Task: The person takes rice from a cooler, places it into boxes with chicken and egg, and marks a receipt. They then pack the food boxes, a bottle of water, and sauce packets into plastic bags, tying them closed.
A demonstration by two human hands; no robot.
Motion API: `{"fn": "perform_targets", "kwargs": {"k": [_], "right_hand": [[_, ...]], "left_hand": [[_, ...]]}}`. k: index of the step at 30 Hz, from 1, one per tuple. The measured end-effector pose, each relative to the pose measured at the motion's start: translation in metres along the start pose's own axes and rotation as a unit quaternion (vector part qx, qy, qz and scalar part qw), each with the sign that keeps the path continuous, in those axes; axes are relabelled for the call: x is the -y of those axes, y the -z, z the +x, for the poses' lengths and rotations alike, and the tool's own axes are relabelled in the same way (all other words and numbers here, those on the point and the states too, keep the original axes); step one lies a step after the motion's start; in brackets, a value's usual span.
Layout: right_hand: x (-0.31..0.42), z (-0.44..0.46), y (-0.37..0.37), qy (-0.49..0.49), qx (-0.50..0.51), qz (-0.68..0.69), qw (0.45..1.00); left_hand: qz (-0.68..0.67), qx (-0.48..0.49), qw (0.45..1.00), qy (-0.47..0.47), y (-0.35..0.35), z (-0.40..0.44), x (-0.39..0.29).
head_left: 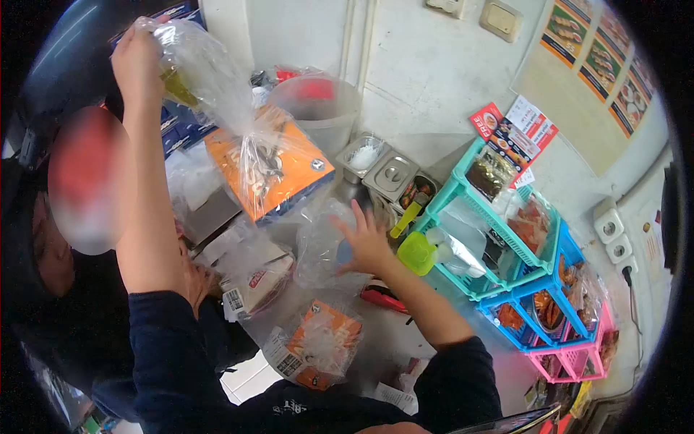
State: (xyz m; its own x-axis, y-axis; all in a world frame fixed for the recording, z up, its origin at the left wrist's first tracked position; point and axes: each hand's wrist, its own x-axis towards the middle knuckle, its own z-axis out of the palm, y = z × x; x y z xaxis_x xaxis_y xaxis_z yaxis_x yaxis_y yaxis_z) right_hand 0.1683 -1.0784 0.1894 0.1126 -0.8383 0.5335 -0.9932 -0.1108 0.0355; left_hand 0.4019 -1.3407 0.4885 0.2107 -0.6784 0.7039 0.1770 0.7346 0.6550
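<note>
My left hand (139, 65) is raised at the upper left, its fingers closed on the top of a clear plastic bag (210, 65). The bag is gathered to a narrow neck above an orange box (289, 170). Something yellow-green shows through its upper part. My right hand (367, 242) is over the metal counter with fingers spread, holding nothing visible. Below it lies loose clear plastic (316, 239); contact between them cannot be made out. Nearer me sits a smaller orange box (329, 336) in clear plastic with a printed label.
Another person's hand (199, 283) is at the left by a bagged white package (260, 275). Metal containers (390, 176) and a lime-green cup (416, 253) stand beyond my right hand. Stacked baskets (470, 278) fill the right side. A translucent bucket (325, 119) stands by the wall.
</note>
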Motion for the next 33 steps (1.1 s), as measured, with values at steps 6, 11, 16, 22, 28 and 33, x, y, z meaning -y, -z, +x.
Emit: {"fn": "perform_targets", "kwargs": {"k": [6,11,16,22,28,33], "right_hand": [[-0.019,0.012,-0.049,-0.184,0.183,0.224,0.939],[-0.021,0.014,0.042,-0.140,0.021,0.172,0.975],[0.010,-0.078,0.282,-0.149,-0.195,0.117,0.962],[0.090,-0.263,0.467,-0.394,-0.296,-0.047,0.869],[0.148,-0.441,0.464,-0.560,-0.063,-0.122,0.817],[0.171,-0.591,0.413,-0.630,-0.088,-0.076,0.768]], "left_hand": [[-0.114,-0.001,0.993,0.040,-0.037,-0.012,-0.062],[-0.198,0.079,0.976,0.046,-0.065,-0.019,-0.131],[-0.342,0.203,0.917,0.043,-0.089,-0.098,-0.242],[-0.454,0.326,0.821,0.114,-0.123,-0.206,-0.324],[-0.516,0.439,0.707,0.205,-0.164,-0.327,-0.379],[-0.520,0.495,0.633,0.290,-0.182,-0.458,-0.400]]}}
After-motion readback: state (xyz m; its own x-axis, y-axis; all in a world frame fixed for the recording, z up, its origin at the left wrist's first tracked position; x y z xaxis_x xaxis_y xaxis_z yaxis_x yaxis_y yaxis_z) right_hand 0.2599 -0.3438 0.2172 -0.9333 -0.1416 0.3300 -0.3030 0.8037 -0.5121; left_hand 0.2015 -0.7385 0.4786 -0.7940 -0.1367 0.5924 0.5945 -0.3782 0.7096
